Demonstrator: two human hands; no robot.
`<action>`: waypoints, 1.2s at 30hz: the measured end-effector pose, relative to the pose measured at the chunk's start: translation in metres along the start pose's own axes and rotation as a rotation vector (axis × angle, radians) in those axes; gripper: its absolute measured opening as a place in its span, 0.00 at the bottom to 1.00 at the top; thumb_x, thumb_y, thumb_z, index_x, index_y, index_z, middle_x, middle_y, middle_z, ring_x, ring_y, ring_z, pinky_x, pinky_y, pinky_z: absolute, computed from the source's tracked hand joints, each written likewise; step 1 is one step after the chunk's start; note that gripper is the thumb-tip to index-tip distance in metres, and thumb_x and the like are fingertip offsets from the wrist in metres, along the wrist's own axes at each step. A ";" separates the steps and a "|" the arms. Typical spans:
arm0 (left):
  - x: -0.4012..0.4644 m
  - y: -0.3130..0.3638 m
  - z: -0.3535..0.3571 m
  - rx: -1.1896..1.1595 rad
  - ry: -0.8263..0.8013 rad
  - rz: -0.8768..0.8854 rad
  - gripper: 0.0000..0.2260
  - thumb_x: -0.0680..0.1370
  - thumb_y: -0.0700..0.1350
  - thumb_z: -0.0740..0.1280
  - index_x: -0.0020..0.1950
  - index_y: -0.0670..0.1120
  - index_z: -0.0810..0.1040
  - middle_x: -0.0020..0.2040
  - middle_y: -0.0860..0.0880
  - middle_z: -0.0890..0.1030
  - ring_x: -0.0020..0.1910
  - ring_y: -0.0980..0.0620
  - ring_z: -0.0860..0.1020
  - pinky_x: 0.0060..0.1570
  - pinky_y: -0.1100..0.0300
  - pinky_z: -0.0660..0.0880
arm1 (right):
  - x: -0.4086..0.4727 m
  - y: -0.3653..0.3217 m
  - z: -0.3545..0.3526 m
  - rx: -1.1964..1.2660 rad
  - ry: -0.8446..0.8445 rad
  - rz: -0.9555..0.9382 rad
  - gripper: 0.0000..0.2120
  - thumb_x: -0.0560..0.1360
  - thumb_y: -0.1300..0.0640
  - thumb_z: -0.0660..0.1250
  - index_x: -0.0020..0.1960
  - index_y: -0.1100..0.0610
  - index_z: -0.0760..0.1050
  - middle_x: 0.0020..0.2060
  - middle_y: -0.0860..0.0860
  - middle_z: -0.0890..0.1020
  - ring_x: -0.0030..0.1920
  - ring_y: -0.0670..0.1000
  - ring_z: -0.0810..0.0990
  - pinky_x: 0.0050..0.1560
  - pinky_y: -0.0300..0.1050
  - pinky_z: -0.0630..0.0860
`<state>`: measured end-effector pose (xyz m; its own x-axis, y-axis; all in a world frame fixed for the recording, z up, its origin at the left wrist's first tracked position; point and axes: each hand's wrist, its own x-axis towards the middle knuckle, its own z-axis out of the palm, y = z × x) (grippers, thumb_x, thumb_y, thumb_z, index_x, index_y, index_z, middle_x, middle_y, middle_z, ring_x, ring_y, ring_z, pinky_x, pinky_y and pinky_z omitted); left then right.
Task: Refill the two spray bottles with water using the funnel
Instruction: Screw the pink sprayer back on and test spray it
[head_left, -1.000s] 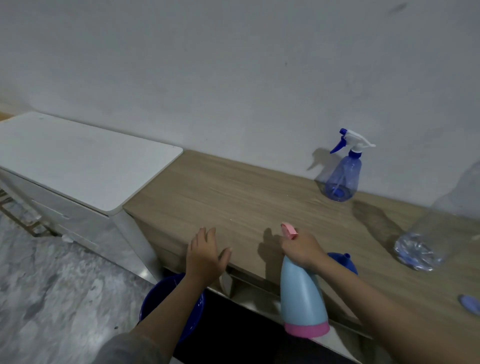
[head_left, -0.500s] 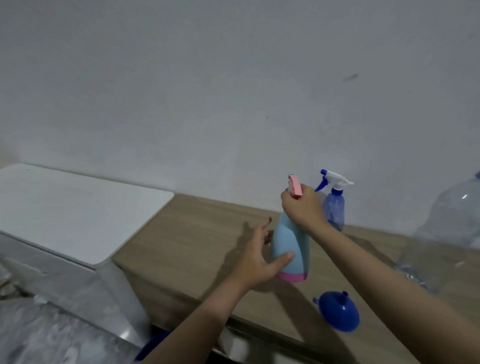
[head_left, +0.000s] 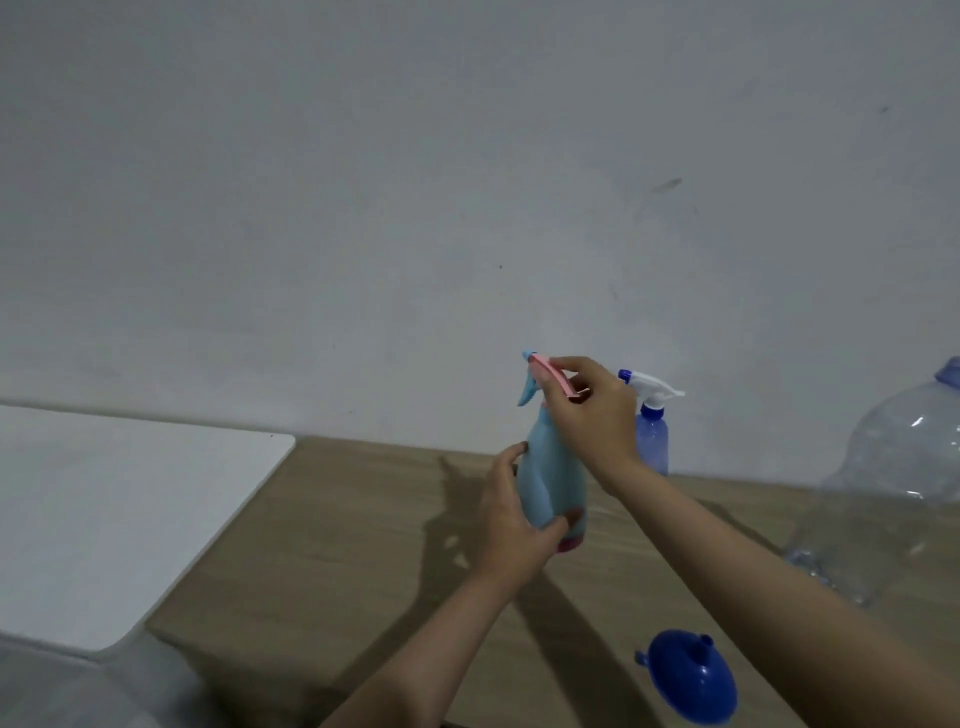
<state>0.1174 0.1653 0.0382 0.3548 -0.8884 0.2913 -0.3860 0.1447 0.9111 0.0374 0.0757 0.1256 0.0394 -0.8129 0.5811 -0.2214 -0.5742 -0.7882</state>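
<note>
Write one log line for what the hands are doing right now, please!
left hand: holds light blue spray bottle body | right hand: grips its pink spray head | funnel: unused on wooden counter

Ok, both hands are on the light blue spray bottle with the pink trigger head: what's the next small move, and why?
Probably twist the pink trigger head off. The right hand grips it while the left hand steadies the light blue spray bottle upright on the wooden countertop; the head is still on, and the blue plastic funnel lies unused.

Funnel (head_left: 693, 679) before bottle (head_left: 550, 478) on counter (head_left: 337, 545)
</note>
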 end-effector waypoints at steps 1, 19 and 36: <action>0.008 -0.006 0.001 0.022 -0.001 -0.016 0.36 0.66 0.47 0.78 0.67 0.58 0.61 0.63 0.58 0.69 0.60 0.59 0.71 0.53 0.63 0.77 | 0.005 0.002 0.003 0.004 -0.047 0.046 0.11 0.73 0.46 0.72 0.48 0.52 0.82 0.33 0.47 0.83 0.35 0.46 0.82 0.37 0.42 0.78; 0.129 -0.093 0.042 0.238 0.049 -0.201 0.22 0.69 0.44 0.75 0.57 0.45 0.69 0.59 0.45 0.76 0.56 0.45 0.76 0.50 0.49 0.78 | 0.079 0.095 0.050 -0.365 -0.555 0.176 0.13 0.72 0.64 0.70 0.45 0.48 0.73 0.39 0.51 0.86 0.35 0.42 0.81 0.36 0.36 0.75; 0.124 -0.088 0.046 0.312 -0.020 -0.230 0.27 0.70 0.49 0.75 0.63 0.44 0.67 0.61 0.43 0.74 0.59 0.44 0.75 0.53 0.46 0.78 | 0.046 0.108 0.045 -0.538 -0.447 0.035 0.19 0.77 0.58 0.65 0.67 0.56 0.70 0.61 0.56 0.76 0.59 0.54 0.73 0.57 0.42 0.69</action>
<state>0.1566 0.0221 -0.0191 0.4469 -0.8909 0.0810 -0.5394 -0.1962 0.8189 0.0595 -0.0286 0.0581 0.3944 -0.8587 0.3272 -0.6768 -0.5123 -0.5287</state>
